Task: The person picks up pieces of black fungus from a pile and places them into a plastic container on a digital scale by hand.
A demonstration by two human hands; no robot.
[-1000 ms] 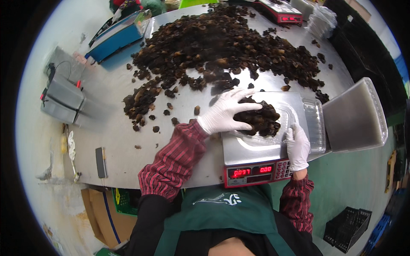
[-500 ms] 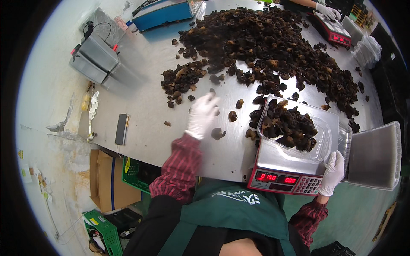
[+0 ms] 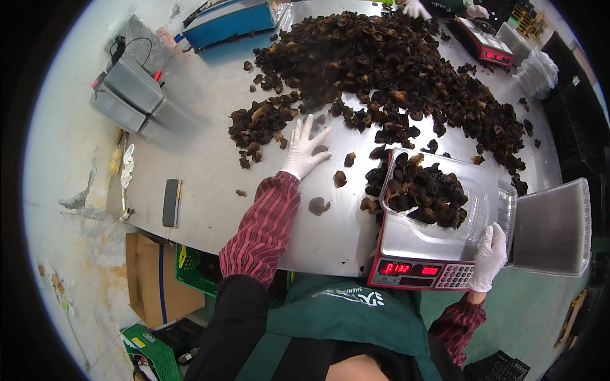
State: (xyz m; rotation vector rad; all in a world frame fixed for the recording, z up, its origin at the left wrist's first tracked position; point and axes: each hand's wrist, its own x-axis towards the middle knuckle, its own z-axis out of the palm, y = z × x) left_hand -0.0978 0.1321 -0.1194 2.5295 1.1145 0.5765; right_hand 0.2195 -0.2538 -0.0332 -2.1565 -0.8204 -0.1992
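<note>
My left hand [image 3: 307,150], in a white glove, lies on the metal table with its fingers spread, nothing held. Several loose wood ear mushrooms [image 3: 319,206] lie around it, one partly under its fingers. A red digital scale [image 3: 416,244] stands at the table's near edge with its display lit. On its platform a clear plastic tray [image 3: 481,190] holds a heap of dark wood ears [image 3: 427,190], mostly toward its left side. At the scale's front right corner my gloved right hand [image 3: 490,257] is closed on the edge; its fingertips are partly hidden.
A large wood ear pile [image 3: 381,63] covers the far table. Stacked clear trays [image 3: 551,228] stand right of the scale. A dark phone-like slab [image 3: 171,203], grey bins [image 3: 130,89] and a blue tray [image 3: 232,25] sit left. Across, a co-worker's gloved hand [image 3: 416,9] is near another scale [image 3: 486,44].
My left hand has moved slightly away from me and its fingers have spread. The reading on my scale has dropped. A co-worker's hand now shows at the pile's far edge.
</note>
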